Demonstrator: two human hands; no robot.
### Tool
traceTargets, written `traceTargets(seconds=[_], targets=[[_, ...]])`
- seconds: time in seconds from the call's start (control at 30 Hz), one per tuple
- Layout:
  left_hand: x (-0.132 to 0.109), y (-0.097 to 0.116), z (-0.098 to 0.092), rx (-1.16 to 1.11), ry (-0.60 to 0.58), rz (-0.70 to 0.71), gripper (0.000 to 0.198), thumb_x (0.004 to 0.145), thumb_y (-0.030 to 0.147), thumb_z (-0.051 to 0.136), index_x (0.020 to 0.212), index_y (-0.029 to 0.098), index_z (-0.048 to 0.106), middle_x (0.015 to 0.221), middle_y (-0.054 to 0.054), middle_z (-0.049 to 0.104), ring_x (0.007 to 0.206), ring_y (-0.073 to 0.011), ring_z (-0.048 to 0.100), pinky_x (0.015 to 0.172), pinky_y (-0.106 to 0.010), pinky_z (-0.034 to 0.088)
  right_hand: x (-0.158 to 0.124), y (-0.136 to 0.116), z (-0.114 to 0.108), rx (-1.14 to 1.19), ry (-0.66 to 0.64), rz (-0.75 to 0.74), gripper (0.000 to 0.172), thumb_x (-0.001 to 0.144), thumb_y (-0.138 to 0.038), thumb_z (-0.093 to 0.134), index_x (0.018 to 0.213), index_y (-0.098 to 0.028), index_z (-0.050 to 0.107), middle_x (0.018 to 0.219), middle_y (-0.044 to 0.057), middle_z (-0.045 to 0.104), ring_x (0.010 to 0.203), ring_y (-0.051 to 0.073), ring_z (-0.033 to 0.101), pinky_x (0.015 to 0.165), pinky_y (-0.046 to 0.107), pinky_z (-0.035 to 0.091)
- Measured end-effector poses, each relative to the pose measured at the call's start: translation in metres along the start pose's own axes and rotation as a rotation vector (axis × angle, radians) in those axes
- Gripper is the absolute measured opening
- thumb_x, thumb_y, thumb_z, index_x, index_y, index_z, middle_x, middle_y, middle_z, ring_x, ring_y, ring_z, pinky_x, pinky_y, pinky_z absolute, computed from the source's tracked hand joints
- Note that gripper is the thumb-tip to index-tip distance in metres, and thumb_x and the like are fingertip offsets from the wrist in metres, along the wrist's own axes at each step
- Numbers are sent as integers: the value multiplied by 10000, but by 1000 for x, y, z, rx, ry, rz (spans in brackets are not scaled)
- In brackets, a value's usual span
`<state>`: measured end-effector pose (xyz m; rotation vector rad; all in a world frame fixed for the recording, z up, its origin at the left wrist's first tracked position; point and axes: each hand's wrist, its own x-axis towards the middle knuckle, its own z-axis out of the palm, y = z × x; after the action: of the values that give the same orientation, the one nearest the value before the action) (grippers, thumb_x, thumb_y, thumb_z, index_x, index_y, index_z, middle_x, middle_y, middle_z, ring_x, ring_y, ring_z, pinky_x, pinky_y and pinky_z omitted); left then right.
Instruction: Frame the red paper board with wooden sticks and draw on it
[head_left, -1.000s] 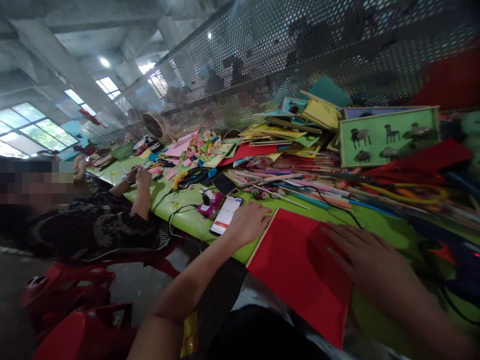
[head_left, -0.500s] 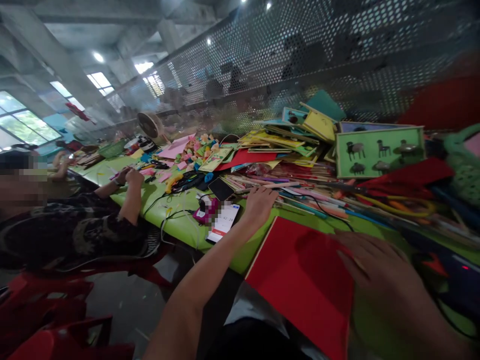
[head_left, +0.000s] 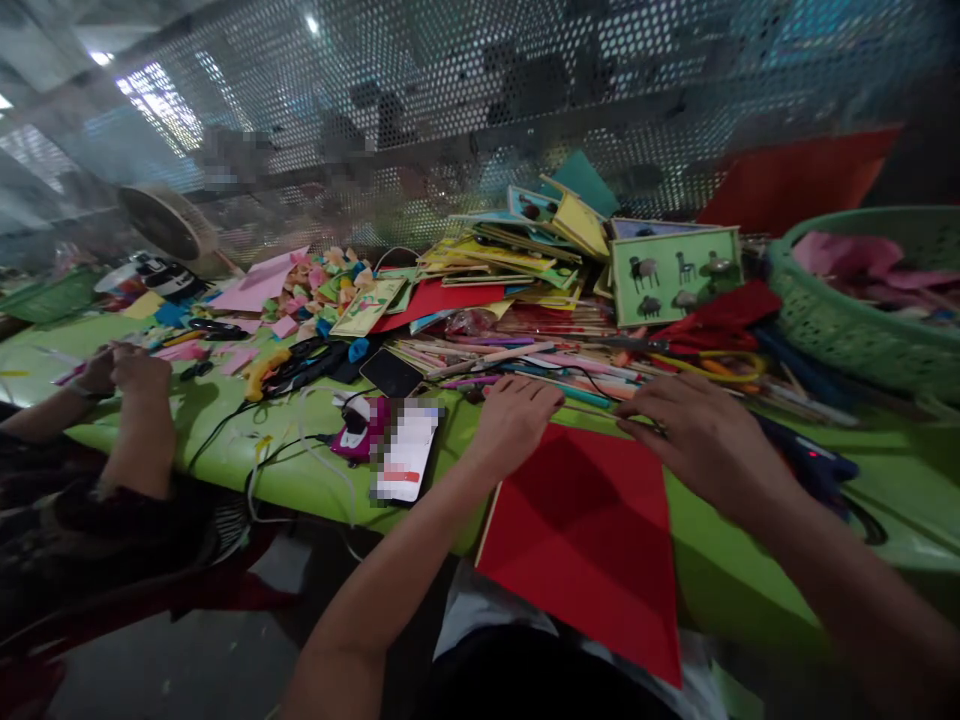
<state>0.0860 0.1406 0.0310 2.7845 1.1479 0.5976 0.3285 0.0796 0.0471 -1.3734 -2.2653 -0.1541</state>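
A red board [head_left: 581, 540] lies at the front edge of the green table and juts out over my lap, with a thin pale strip along its left side. At its far left corner is my left hand [head_left: 517, 420], fingers curled down and pressed together. My right hand [head_left: 697, 430] is beyond the far right corner, thumb and fingers pinched. A thin strip [head_left: 589, 409] runs between both hands along the board's far edge; its ends are hidden in my fingers.
Pencils and sticks [head_left: 517, 350] lie beyond my hands, below a pile of coloured panels [head_left: 495, 255]. A green basket [head_left: 862, 310] stands right, near a dark tool with a red light [head_left: 814, 460]. A phone [head_left: 409, 450] lies left. Another person's hands [head_left: 124, 370] work at far left.
My right hand has moved from the board's right side up to its far edge, nearer my left hand. The view has swung right, bringing the green basket further in.
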Motion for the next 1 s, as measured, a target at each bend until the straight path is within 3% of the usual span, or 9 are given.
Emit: traceTargets(seconds=[0.13,0.3,0.5,0.67,1.0], targets=[[-2,-7,-1,-88,6,-47,103,1041,218,613,1064,221,713,1093,-28,791,1072,-211,693,984,-347,442,7,6,15,34,-14,-32,212,1023,-319,551,946,-228,726,931,90,760,914,274,669,878,440,500],[-6,-28,-13,-168,13,-215,82,1003,225,666,1029,215,743,1059,-39,799,1021,-211,715,907,-311,495,-15,26,24,91,-23,-14,266,1031,-393,537,945,-227,726,919,96,783,854,264,699,783,409,523],[-11,-42,-16,-195,-38,-374,97,972,213,680,974,207,777,1016,-55,810,939,-236,727,821,-311,506,-35,49,28,125,-106,14,343,1006,-495,527,1014,-267,783,982,82,819,918,281,763,780,417,577],[-11,-43,-13,-201,-97,-421,100,957,223,696,975,218,794,1004,-47,817,900,-233,734,772,-296,504,-32,47,28,140,-176,50,292,988,-394,533,1007,-271,796,995,85,824,934,282,771,782,414,607],[-10,-42,-13,-195,-201,-450,106,945,246,715,986,245,812,940,-30,819,872,-226,745,749,-285,508,-22,41,30,138,-139,-36,338,979,-353,475,924,-249,792,902,89,826,814,261,774,740,394,623]])
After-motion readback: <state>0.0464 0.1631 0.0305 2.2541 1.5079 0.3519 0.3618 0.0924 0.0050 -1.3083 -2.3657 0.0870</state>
